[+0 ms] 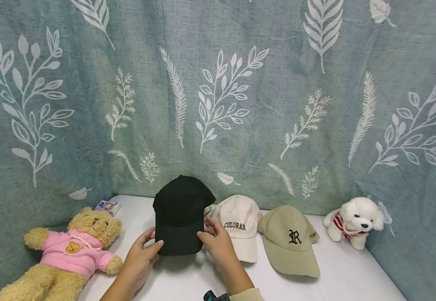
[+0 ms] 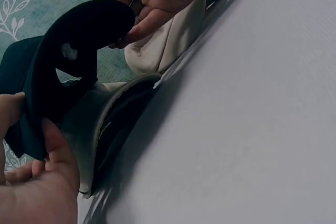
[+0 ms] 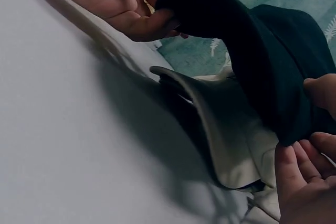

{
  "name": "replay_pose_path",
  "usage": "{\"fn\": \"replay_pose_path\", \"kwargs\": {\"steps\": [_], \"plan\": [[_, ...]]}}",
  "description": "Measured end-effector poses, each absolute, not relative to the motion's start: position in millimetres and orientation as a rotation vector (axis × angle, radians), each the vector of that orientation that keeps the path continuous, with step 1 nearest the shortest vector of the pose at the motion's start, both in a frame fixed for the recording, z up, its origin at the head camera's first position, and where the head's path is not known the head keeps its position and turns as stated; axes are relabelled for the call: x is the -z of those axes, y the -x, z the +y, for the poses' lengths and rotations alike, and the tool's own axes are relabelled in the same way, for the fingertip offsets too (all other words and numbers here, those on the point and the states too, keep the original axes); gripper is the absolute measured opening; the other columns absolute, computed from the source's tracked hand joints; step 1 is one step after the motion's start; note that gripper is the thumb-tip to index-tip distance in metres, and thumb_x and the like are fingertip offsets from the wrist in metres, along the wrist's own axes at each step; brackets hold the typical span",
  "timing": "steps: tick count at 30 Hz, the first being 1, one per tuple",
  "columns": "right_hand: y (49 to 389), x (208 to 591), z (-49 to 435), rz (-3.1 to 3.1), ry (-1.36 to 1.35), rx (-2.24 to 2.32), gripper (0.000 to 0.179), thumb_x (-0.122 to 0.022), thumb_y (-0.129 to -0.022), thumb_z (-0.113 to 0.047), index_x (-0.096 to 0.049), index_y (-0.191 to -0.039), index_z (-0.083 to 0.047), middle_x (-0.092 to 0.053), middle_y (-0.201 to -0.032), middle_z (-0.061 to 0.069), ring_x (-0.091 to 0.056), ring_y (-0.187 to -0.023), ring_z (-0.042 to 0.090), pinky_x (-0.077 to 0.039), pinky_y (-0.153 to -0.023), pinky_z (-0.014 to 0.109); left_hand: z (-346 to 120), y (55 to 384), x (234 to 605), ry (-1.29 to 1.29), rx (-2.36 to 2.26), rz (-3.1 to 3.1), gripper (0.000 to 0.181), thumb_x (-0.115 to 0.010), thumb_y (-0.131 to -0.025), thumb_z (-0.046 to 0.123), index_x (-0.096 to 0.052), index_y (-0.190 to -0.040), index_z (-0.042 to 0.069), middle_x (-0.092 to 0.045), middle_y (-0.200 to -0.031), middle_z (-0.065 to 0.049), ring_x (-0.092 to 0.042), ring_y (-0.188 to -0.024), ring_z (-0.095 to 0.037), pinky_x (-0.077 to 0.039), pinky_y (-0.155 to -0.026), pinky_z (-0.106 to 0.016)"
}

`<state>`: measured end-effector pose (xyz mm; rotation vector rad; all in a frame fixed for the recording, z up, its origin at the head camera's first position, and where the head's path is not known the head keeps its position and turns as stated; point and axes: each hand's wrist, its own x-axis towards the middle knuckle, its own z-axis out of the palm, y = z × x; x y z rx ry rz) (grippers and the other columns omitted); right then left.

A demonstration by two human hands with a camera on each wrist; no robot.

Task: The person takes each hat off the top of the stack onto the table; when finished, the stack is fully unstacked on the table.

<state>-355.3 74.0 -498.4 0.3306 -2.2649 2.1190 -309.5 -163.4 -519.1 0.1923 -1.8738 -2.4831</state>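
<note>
Between teddy bear [image 1: 71,259] and partly hidden cream cap [image 1: 240,214], hands [image 1: 140,256] [image 1: 221,244] grip black cap [image 1: 182,209]

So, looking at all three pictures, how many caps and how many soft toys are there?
Caps: 4 (black cap, cream COLORADO cap, khaki R cap, and a pale cap mostly hidden behind the black one in the head view)
Soft toys: 2 (teddy bear, white dog)
Total: 6
</note>
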Motion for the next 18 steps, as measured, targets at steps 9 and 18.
{"fn": "replay_pose_path", "kwargs": {"steps": [9, 18], "plan": [[355.9, 489.6, 85.6, -2.152, -0.317, -2.184, 0.067, -0.072, -0.098, -0.013, -0.043, -0.157, -0.001, -0.050, -0.157, 0.018, -0.054, -0.141, 0.030, -0.049, -0.112, 0.030, -156.6, 301.2, 515.8, -0.070, 2.564, -1.921, 0.069, -0.070, -0.098, 0.006, -0.037, -0.159, 0.009, -0.034, -0.150, -0.015, -0.057, -0.090, -0.013, -0.053, -0.080, -0.026], [347.9, 485.1, 96.7, -2.113, -0.273, -2.185, 0.077, -0.073, -0.098, -0.015, -0.033, -0.163, -0.011, -0.039, -0.165, 0.014, -0.049, -0.144, 0.032, -0.048, -0.114, 0.039, -149.2, 295.6, 513.8, 0.005, 2.548, -1.945, 0.068, -0.072, -0.096, 0.004, -0.041, -0.156, 0.003, -0.038, -0.142, -0.017, -0.060, -0.093, -0.013, -0.055, -0.077, -0.026]]}}
